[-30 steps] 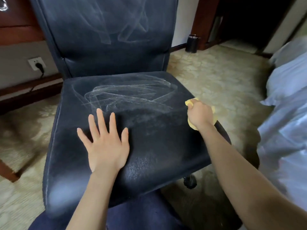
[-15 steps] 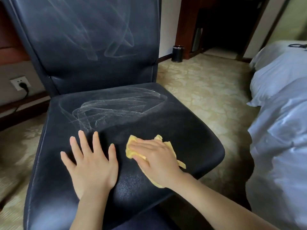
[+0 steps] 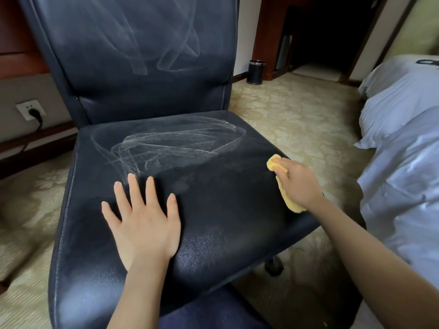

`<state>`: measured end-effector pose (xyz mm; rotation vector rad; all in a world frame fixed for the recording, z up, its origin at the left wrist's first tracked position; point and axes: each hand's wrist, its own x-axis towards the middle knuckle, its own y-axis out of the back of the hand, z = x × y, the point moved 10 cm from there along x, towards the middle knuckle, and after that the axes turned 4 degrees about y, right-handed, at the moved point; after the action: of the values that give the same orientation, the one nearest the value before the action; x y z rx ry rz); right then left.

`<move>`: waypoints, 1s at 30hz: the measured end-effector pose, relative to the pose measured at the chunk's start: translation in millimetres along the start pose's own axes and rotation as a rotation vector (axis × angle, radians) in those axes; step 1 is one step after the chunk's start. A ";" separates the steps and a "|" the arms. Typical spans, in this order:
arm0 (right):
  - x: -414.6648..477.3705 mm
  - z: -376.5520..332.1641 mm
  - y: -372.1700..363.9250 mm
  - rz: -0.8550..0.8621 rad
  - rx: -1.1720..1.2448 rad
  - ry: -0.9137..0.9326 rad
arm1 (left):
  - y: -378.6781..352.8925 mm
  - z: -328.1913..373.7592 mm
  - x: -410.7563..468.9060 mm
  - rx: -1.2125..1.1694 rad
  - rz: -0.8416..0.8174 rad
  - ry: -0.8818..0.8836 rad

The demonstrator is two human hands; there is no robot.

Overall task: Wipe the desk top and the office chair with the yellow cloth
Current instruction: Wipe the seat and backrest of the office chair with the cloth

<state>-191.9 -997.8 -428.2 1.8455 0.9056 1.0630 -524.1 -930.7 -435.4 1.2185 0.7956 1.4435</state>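
Seat-wiping is the step in hand: the right hand (image 3: 299, 184) clutches the yellow cloth (image 3: 282, 184) at the office chair (image 3: 213, 210) seat's right edge (centre right of frame), while the left hand (image 3: 142, 224) presses flat, fingers spread. Next likely calls for sweeping toward the streaked rear.

The right hand (image 3: 300, 184) has swept the yellow cloth (image 3: 288, 200) from mid-seat to the seat's right edge

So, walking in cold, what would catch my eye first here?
A dark office chair fills the middle, pale swirling streaks across its seat and backrest. The left hand lies flat on the seat's front, and the right hand holds a yellow cloth against the seat's right edge.
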 end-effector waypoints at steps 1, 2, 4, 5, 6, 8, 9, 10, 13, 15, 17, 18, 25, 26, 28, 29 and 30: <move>13.2 1.6 -4.4 -0.036 -0.018 -0.058 | 0.1 -0.2 -0.4 -0.001 0.006 -0.003; 26.4 3.4 -8.8 -0.074 -0.040 -0.110 | 0.0 0.5 -1.3 -0.002 0.006 -0.007; 52.7 5.6 -17.8 -0.133 -0.075 -0.164 | -0.9 2.8 -2.8 0.000 0.007 -0.014; 64.3 4.3 -23.2 -0.147 -0.080 -0.175 | -0.8 2.6 -2.4 0.006 0.007 -0.012; 74.2 3.2 -28.0 -0.151 -0.082 -0.183 | -1.0 2.5 -1.6 0.014 0.007 -0.007; 86.5 2.6 -34.8 -0.147 -0.097 -0.206 | -1.1 3.5 -1.5 0.029 0.010 0.005; 89.8 2.6 -37.7 -0.141 -0.106 -0.216 | -1.3 4.2 -2.1 0.036 0.013 0.005; 90.7 1.8 -38.8 -0.139 -0.122 -0.219 | -2.0 4.8 -2.7 0.041 0.013 0.004; 82.2 -8.1 -39.2 -0.173 -0.133 -0.159 | -2.9 5.2 -3.7 0.051 0.012 0.003; 67.1 -27.8 -37.6 -0.198 -0.108 -0.059 | -3.4 5.0 -3.2 0.054 0.010 0.002; 43.0 -55.8 -35.2 -0.187 -0.067 0.057 | -3.4 3.6 -2.9 0.068 0.006 -0.002; 28.8 -70.8 -33.2 -0.169 -0.033 0.116 | -2.9 2.8 -3.0 0.074 0.007 -0.003; -70.3 -136.4 -29.6 -0.138 0.067 0.410 | 4.5 -2.9 0.7 0.069 0.037 -0.010; -76.4 -136.9 -29.3 -0.142 0.068 0.438 | 5.1 -4.5 1.2 0.067 0.037 -0.009; -80.5 -135.4 -30.8 -0.176 0.069 0.503 | 5.0 -8.7 2.5 0.065 0.036 -0.004; -79.2 -133.6 -30.4 -0.183 0.073 0.523 | 5.2 -11.4 3.2 0.062 0.033 0.003; -75.4 -129.1 -29.8 -0.180 0.075 0.521 | 5.7 -13.8 4.0 0.056 0.030 0.011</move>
<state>-343.2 -1013.4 -437.6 1.5286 1.3992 1.4386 -538.8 -926.5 -432.7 1.2705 0.8327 1.4622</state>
